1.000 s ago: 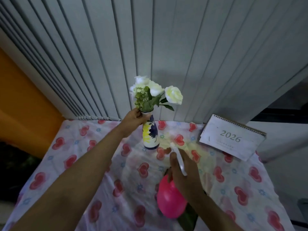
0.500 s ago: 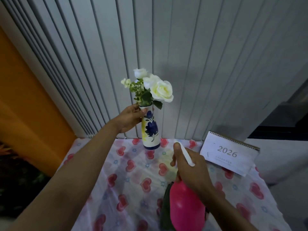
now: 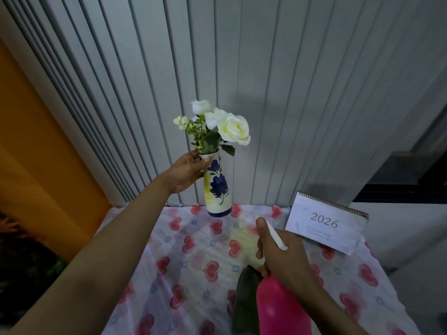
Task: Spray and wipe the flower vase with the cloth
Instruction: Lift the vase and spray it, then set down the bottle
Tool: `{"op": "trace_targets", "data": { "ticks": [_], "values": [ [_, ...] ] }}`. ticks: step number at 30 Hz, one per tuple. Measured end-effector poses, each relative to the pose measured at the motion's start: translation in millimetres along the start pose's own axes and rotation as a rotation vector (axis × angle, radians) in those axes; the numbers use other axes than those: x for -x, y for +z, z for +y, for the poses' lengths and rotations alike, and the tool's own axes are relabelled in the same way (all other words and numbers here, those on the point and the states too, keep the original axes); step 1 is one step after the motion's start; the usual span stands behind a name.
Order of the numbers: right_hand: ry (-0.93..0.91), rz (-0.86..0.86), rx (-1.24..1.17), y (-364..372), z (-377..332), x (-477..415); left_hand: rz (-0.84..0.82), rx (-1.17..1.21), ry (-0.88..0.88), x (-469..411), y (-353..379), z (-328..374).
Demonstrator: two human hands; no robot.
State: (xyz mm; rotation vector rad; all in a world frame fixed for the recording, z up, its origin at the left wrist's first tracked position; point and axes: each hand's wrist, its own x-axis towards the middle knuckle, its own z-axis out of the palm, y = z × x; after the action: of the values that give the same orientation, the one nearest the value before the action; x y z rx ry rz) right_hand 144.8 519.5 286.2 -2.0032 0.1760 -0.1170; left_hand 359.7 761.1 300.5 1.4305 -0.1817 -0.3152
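A white flower vase (image 3: 217, 189) painted with blue and yellow flowers holds white roses (image 3: 232, 128). My left hand (image 3: 187, 172) grips its neck and holds it above the far edge of the table. My right hand (image 3: 281, 250) is wrapped around the white head of a pink spray bottle (image 3: 280, 308), whose nozzle points toward the vase from the near right. A dark green cloth (image 3: 245, 301) lies on the table just left of the bottle, partly hidden by it.
The table wears a white cloth with red hearts (image 3: 193, 257). A 2026 desk calendar (image 3: 324, 226) stands at the back right. Grey vertical blinds (image 3: 266, 93) hang behind, and an orange wall (image 3: 36, 165) is at the left.
My left hand has lifted the vase off the table and turned it so the blue flower faces me. The spray bottle has come up closer to the vase.
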Motion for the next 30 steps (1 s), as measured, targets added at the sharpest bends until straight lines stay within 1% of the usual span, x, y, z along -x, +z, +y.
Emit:
{"op": "trace_targets", "data": {
  "ticks": [2, 4, 7, 9, 12, 14, 16, 17, 21, 26, 30],
  "values": [
    [0.005, 0.019, -0.041, -1.2, 3.0, 6.2, 0.045, -0.030, 0.001, 0.0, -0.6, 2.3],
    [-0.030, 0.059, -0.050, -1.9, 5.5, 10.4, 0.069, -0.096, 0.021, -0.1, -0.6, 5.8],
    [-0.080, 0.050, -0.095, -2.3, 3.3, 16.6, 0.083, -0.219, 0.044, 6.4, 5.9, 16.7],
    [-0.124, 0.045, -0.070, -2.0, 5.2, 16.7, 0.111, -0.316, 0.061, 7.0, 14.2, 21.2],
    [-0.162, 0.049, -0.020, 0.0, 1.4, 15.9, 0.215, -0.415, 0.121, 8.7, 25.9, 25.2],
    [-0.198, 0.043, 0.001, 2.8, -7.0, 16.7, 0.298, -0.544, 0.139, 7.2, 28.5, 26.3],
    [-0.250, 0.019, 0.007, 7.8, -18.9, 17.6, 0.392, -0.703, 0.096, 4.8, 27.7, 25.9],
    [-0.273, 0.002, 0.003, 10.9, -24.1, 18.2, 0.439, -0.743, 0.057, 3.6, 27.5, 25.2],
    [-0.337, -0.011, 0.024, 24.5, -44.0, 20.0, 0.553, -0.772, -0.057, 7.7, 31.5, 31.8],
    [-0.395, 0.054, 0.097, 40.5, -57.0, 14.4, 0.569, -0.850, -0.107, 14.0, 42.3, 42.9],
    [-0.337, 0.076, 0.197, 53.2, -50.6, 9.6, 0.553, -0.870, -0.110, 17.6, 38.8, 45.9]
  ]
}}
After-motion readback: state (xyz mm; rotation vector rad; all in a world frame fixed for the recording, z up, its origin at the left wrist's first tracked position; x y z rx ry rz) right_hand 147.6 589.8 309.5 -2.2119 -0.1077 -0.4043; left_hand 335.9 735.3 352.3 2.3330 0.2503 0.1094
